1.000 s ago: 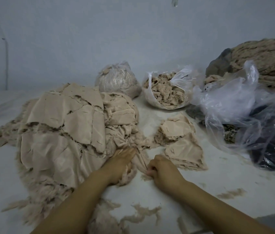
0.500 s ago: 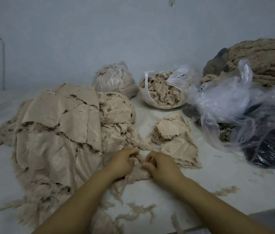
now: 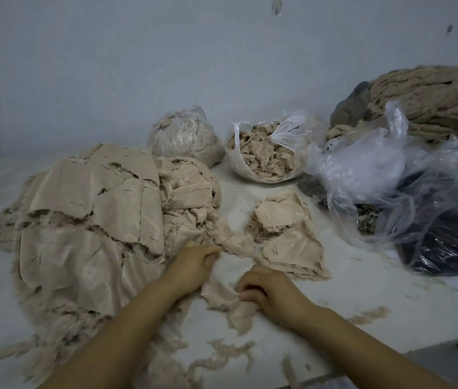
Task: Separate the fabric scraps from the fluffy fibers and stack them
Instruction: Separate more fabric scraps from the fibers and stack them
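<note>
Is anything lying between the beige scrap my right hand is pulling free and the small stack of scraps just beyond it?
Nothing visible blocks that path. The right hand grips the beige fabric scrap, and only bare white tabletop lies before the small stack of scraps. The left hand and a fluffy fiber clump sit just left of it.

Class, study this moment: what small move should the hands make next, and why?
Probably the right hand keeps drawing its scrap toward the person, since the left hand pins the fluffy fibers and the scrap looks almost free for the small stack.
</note>
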Motion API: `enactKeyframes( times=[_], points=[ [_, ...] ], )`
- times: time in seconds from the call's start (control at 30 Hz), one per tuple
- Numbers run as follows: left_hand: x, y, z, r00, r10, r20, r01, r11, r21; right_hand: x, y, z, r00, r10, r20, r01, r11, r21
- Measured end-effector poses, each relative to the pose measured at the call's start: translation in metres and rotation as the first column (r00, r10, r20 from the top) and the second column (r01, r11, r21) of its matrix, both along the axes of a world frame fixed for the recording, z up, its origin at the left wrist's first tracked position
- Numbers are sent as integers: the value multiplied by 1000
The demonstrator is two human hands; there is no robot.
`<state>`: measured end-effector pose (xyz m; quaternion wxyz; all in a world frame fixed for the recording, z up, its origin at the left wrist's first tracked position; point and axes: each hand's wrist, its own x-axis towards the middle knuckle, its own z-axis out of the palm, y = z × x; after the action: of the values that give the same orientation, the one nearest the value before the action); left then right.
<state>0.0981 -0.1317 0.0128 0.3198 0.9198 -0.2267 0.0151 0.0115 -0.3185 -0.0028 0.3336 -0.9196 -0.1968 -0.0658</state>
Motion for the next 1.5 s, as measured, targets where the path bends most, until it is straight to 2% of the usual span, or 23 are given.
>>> enactKeyframes(
  times=[0.03,0.07,0.1,0.17,0.23,0.3,0.37,0.43,0.47,0.53,0.57,0.63,0.77,0.87,1.0,1.07,1.13,1.2,1.23,1.3,1.4,1.47,1.5],
  points=[
    [-8,-5,5,1000,5,-5,-5,996,-92,-1,0,-1,998,7,55,-9,999,35],
    [-14,-10,9,997,4,-74,-17,983,-182,-1,1,-1,993,9,122,-17,997,69],
    [-18,-14,13,976,-16,-215,-40,966,-254,-1,1,-2,980,2,197,-21,995,94],
    [-24,-18,14,880,-44,-472,-97,958,-271,-1,3,-3,941,-32,337,-8,993,118],
    [-29,-15,14,805,-75,-588,-129,946,-297,1,5,-5,902,-72,426,18,991,129],
    [-29,-15,13,742,-135,-657,-207,885,-417,1,6,-6,892,-119,436,49,985,167],
    [-27,-15,11,732,-182,-657,-258,818,-514,1,6,-5,926,-214,311,122,950,289],
    [-27,-16,11,753,-188,-631,-253,801,-542,1,9,-3,953,-294,70,227,850,475],
    [-28,-16,12,760,-204,-617,-240,794,-558,2,10,0,953,-287,-94,284,750,597],
    [-31,-16,12,763,-267,-588,-223,746,-627,5,14,7,898,-122,-423,423,503,754],
    [-32,-16,12,770,-288,-569,-213,725,-655,5,17,10,865,-50,-499,463,462,757],
    [-35,-17,14,807,-279,-521,-188,715,-674,5,22,11,847,-18,-532,472,487,735],
    [-36,-18,12,877,-147,-457,-211,738,-641,2,31,13,875,-123,-469,462,507,728],
    [-39,-21,10,916,-110,-386,-152,795,-588,0,37,18,884,-136,-448,453,494,742],
    [-39,-28,4,975,5,-221,-120,852,-510,-2,45,21,902,-117,-416,404,570,715],
    [-34,-25,5,973,124,-197,-211,824,-526,-2,45,21,908,-116,-403,398,542,740],
    [-27,-14,7,948,252,-195,-319,744,-587,-2,38,22,901,-129,-413,416,526,742],
    [-23,-4,9,934,319,-160,-347,707,-616,-3,31,23,891,-120,-437,432,514,741],
    [-23,-2,10,939,310,-150,-334,713,-617,-3,28,22,886,-97,-453,435,512,741],
    [-26,-4,13,964,156,-217,-258,749,-610,-5,29,24,875,-29,-484,427,519,740],
    [-38,-15,17,891,-155,-426,-124,821,-557,-8,35,26,870,66,-488,356,600,717],
    [-40,-18,15,912,-160,-378,-66,852,-520,-9,36,26,862,69,-502,349,637,688],
    [-40,-19,13,925,-119,-360,-104,834,-542,-9,35,24,856,56,-515,368,633,681]
  ],
)
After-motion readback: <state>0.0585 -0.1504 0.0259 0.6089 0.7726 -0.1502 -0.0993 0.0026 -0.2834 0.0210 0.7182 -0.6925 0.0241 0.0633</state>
